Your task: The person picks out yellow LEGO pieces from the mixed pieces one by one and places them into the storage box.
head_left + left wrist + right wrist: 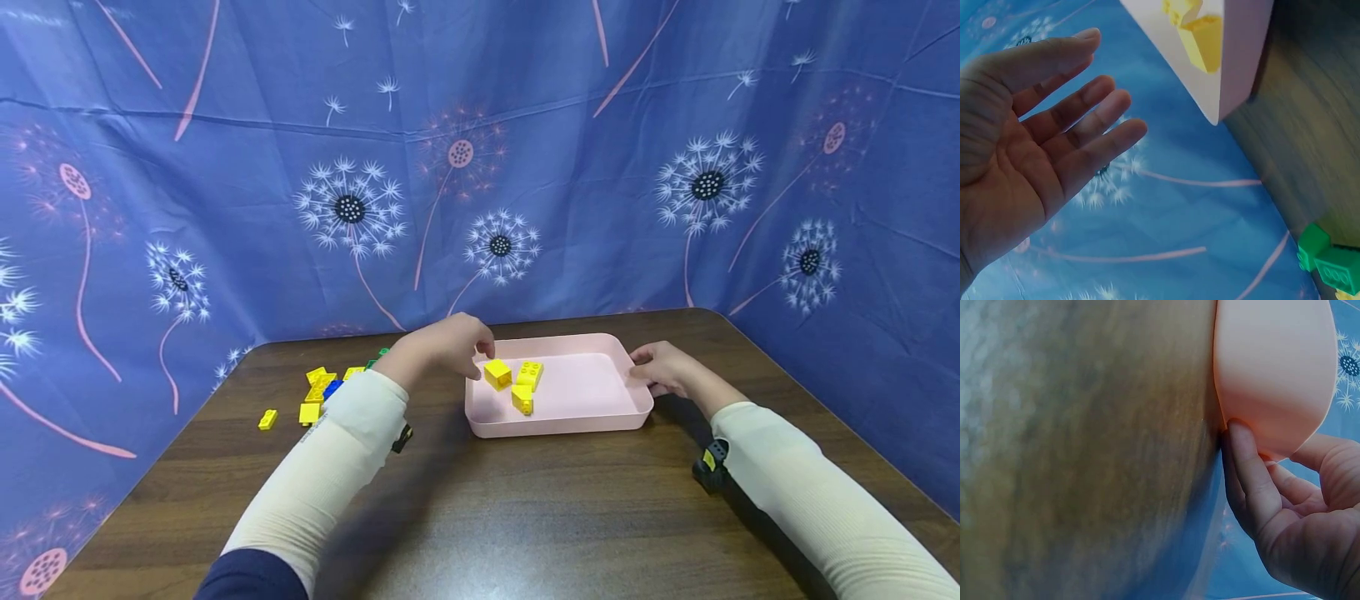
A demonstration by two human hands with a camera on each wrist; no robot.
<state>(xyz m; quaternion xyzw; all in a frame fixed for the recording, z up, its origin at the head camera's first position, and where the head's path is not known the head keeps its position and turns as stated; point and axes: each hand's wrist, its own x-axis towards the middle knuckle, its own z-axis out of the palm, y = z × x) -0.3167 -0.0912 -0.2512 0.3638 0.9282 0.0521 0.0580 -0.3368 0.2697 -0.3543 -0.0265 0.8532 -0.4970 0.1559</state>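
A shallow pink tray [577, 387] rests on the table, with a yellow block [497, 374], a studded yellow brick [529, 373] and another yellow piece [522, 400] in its left part. My left hand [444, 343] hovers at the tray's left rim. In the left wrist view that hand [1041, 131] has its fingers loosely spread and nothing in them. My right hand [1297, 509] grips the tray's right end, thumb at the rim and fingers against the outer wall and lower edge. From the head view the right hand [666, 371] is partly behind that wall.
On the left of the wooden table [525, 517] lies a loose group of bricks: several yellow ones [318, 385], a blue one [333, 388] and green ones [1338, 269], partly behind my left arm. A small yellow brick [267, 419] lies apart. A blue patterned cloth [585, 192] hangs behind.
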